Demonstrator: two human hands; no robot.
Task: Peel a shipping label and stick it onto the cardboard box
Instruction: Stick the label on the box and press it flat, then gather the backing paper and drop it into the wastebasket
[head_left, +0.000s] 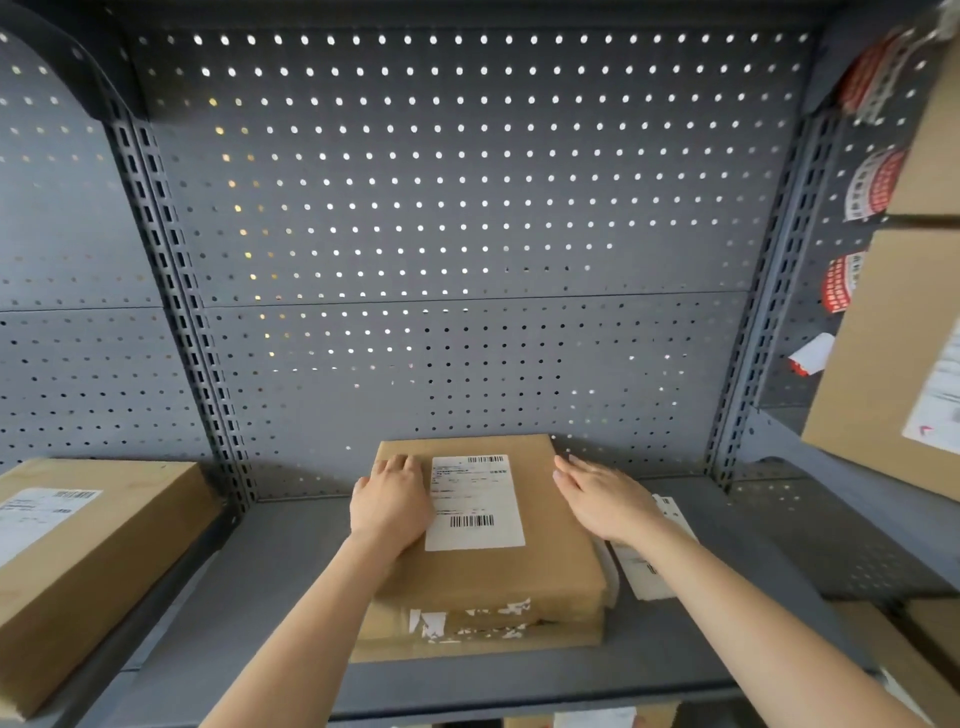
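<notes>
A brown cardboard box (545, 561) lies on the grey shelf (675, 654), stacked on flatter cardboard. A white shipping label (475, 501) with barcodes lies flat on the box's top. My left hand (389, 501) rests palm down on the box, its fingers at the label's left edge. My right hand (605, 499) is flat with fingers together at the box's right edge, holding nothing. A sheet of labels (649, 566) lies on the shelf beside the box, partly under my right forearm.
A labelled cardboard box (78, 551) sits on the left shelf. More boxes (893, 353) stand at the right. Red and white sticker rolls (875, 182) hang on the perforated back panel (441, 234). Steel uprights (176, 291) frame the bay.
</notes>
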